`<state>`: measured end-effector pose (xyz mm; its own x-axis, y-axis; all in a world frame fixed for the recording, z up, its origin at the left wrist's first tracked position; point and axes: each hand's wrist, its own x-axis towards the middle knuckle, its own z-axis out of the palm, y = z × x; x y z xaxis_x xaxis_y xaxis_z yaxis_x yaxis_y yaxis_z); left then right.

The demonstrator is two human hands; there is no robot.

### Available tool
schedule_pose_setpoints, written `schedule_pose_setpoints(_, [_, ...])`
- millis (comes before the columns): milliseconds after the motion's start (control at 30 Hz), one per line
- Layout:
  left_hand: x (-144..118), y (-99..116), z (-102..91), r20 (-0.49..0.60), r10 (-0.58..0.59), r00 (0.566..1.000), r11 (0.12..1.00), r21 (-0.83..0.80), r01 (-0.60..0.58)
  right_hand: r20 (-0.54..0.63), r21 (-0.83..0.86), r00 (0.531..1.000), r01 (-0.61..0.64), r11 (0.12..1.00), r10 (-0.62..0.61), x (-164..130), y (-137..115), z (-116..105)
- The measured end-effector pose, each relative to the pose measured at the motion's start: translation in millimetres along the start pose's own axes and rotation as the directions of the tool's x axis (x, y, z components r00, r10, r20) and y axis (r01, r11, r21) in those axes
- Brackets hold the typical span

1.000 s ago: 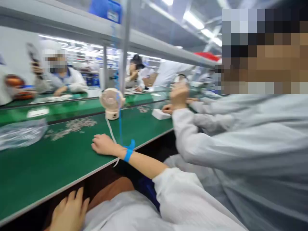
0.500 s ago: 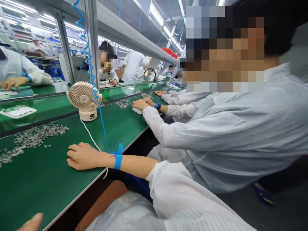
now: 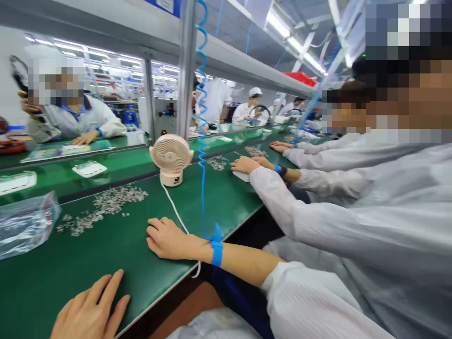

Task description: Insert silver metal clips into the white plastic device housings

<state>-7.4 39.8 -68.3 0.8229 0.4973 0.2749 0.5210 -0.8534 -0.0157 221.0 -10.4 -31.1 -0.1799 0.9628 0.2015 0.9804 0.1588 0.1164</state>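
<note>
My left hand (image 3: 90,308) lies palm down on the green tabletop (image 3: 31,296) at the lower left, its fingers stretched out and the thumb apart. My right hand (image 3: 167,238) rests on the same surface, fingers loosely bent and slightly spread, with nothing visible in them. A blue wrist strap (image 3: 216,252) with a coiled cord is around my right wrist. Beyond my hands lies a loose heap of small metallic-looking parts (image 3: 113,200); neither hand touches it. A clear plastic zip bag (image 3: 26,228) is at the left, its contents hard to make out.
A cream desk fan (image 3: 171,157) stands behind my right hand, its white cable (image 3: 174,207) running to the table edge. White panels with green boards (image 3: 89,168) lie on the belt behind. A co-worker's hands (image 3: 245,165) rest at the right, near more small parts (image 3: 218,163).
The view has swung left, so the scene shifts right and the plastic bag appears. More of my left hand shows now. My right hand stays resting on the table.
</note>
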Motion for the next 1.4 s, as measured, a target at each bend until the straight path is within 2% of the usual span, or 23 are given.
schedule_pose_setpoints(67, [11,1,-15.9,0.085,-0.064,0.994,0.997,0.039,0.061,0.001,-0.004,0.999,0.034,0.999,-0.034,6,-3,1])
schedule_pose_setpoints(100, [18,0,-24.6,0.160,-0.068,0.985,0.997,0.046,0.061,0.000,0.003,0.999,0.041,0.999,-0.041,10,-4,3])
schedule_pose_setpoints(167, [36,-5,-40.1,0.239,-0.142,0.961,0.986,0.122,0.116,-0.001,0.032,0.999,0.038,0.999,-0.038,24,-4,7])
schedule_pose_setpoints(200, [46,-10,-45.5,0.263,-0.167,0.950,0.979,0.158,0.128,-0.003,0.055,0.999,0.032,0.998,-0.032,32,-4,9])
schedule_pose_setpoints(267, [66,-22,-49.5,0.246,-0.258,0.934,0.953,0.227,0.203,-0.009,0.110,1.000,0.020,0.994,-0.019,49,-1,16])
schedule_pose_setpoints(367, [93,-41,-39.4,0.172,-0.382,0.908,0.911,0.236,0.339,-0.035,0.192,0.999,-0.002,0.981,0.009,65,3,23])
schedule_pose_setpoints(500, [115,-55,-12.4,0.224,-0.454,0.862,0.891,0.134,0.434,-0.093,0.241,0.989,-0.087,0.967,0.112,67,9,30])
schedule_pose_setpoints(600, [116,-55,0.2,0.236,-0.410,0.881,0.911,0.050,0.410,-0.121,0.258,0.984,-0.094,0.961,0.129,67,11,37])
schedule_pose_setpoints(667, [113,-55,0.1,0.182,-0.407,0.895,0.913,0.041,0.406,-0.131,0.272,0.984,-0.082,0.959,0.121,70,12,42])
schedule_pose_setpoints(733, [109,-59,-5.7,0.086,-0.445,0.891,0.895,0.079,0.439,-0.156,0.301,0.979,-0.079,0.950,0.131,73,13,48])
schedule_pose_setpoints(800, [107,-69,-13.4,-0.027,-0.522,0.853,0.846,0.113,0.521,-0.186,0.332,0.973,-0.069,0.941,0.137,74,14,52])
schedule_pose_setpoints(833, [105,-76,-16.9,-0.080,-0.575,0.815,0.807,0.114,0.580,-0.209,0.351,0.968,-0.056,0.935,0.137,73,15,54])
schedule_pose_setpoints(900, [103,-94,-21.7,-0.127,-0.691,0.711,0.709,0.069,0.702,-0.268,0.391,0.955,-0.012,0.920,0.127,70,16,56])
schedule_pose_setpoints(967, [99,-112,-23.4,-0.082,-0.766,0.637,0.639,0.004,0.769,-0.339,0.442,0.933,0.047,0.896,0.119,67,16,54])
schedule_pose_setpoints(1067, [97,-130,-23.6,-0.018,-0.796,0.605,0.605,-0.066,0.794,-0.394,0.484,0.916,0.134,0.865,0.078,73,11,43])
schedule_pose_setpoints(1133, [97,-134,-24.1,-0.045,-0.803,0.594,0.596,-0.104,0.797,-0.390,0.602,0.916,0.172,0.780,0.098,89,2,30])
schedule_pose_setpoints(1167, [97,-134,-24.4,-0.067,-0.805,0.590,0.593,-0.127,0.795,-0.366,0.700,0.920,0.173,0.693,0.139,101,-3,24])
schedule_pose_setpoints(1233, [98,-133,-24.7,-0.120,-0.802,0.585,0.597,-0.172,0.784,-0.249,0.889,0.936,0.118,0.443,0.249,133,-18,13])
schedule_pose_setpoints(1267, [98,-131,-24.7,-0.150,-0.798,0.584,0.603,-0.192,0.774,-0.203,0.926,0.940,0.094,0.366,0.273,151,-27,9])
schedule_pose_setpoints(1400, [94,-125,-23.5,-0.262,-0.763,0.591,0.645,-0.247,0.723,-0.087,0.988,0.957,0.048,0.146,0.278,222,-69,5])
